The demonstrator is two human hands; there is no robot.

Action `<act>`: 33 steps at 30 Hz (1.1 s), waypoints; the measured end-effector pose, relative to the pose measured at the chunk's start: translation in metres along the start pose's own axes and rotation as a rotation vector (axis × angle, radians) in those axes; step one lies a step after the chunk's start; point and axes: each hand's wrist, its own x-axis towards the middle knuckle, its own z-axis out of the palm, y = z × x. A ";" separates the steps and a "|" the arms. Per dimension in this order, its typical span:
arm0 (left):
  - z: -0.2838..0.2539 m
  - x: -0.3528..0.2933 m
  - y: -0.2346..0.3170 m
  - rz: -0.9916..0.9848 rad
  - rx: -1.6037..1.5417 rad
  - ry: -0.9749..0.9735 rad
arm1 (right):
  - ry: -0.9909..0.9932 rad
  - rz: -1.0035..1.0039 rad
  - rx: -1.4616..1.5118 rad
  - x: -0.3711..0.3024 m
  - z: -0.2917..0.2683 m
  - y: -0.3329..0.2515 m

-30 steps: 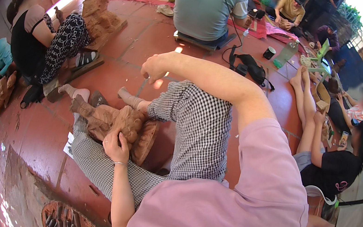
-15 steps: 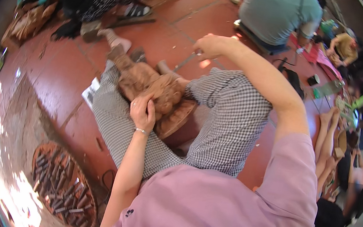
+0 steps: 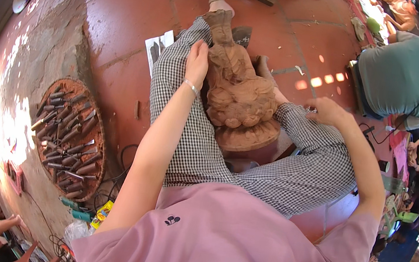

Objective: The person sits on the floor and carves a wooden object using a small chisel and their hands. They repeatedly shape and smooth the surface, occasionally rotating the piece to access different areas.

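A brown carved wooden figure [image 3: 242, 95] on a round base [image 3: 246, 139] lies between my legs, its narrower end pointing away from me. My left hand [image 3: 196, 64] is beside its upper left side, over my left thigh, with fingers stretched out and a bracelet at the wrist. Whether those fingertips touch the wood I cannot tell. My right hand [image 3: 330, 112] hovers by my right knee, its fingers loosely bent and apart, nothing visible in them. My bare foot [image 3: 221, 7] shows beyond the figure's far end.
To the left, a round tray [image 3: 101, 169] holds many wooden-handled carving chisels [image 3: 65, 134] among shavings. A printed sheet [image 3: 157, 47] lies by my left thigh. A seated person in a grey-green shirt [image 3: 401, 78] is at the far right. Cables and a yellow packet [image 3: 103, 212] lie lower left.
My view has turned. My left hand has left the top of the carving and is now along its side, farther out. My right hand has come down from its raised place toward my right knee.
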 end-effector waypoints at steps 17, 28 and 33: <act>0.002 0.068 -0.074 -0.553 -0.374 -0.203 | 0.588 0.511 1.676 0.025 0.169 -0.123; -0.002 0.026 -0.038 -0.476 -0.442 -0.269 | 0.520 0.453 2.222 0.030 0.189 -0.112; -0.014 0.007 -0.023 -0.508 -0.469 -0.458 | 0.495 0.396 2.308 0.023 0.203 -0.113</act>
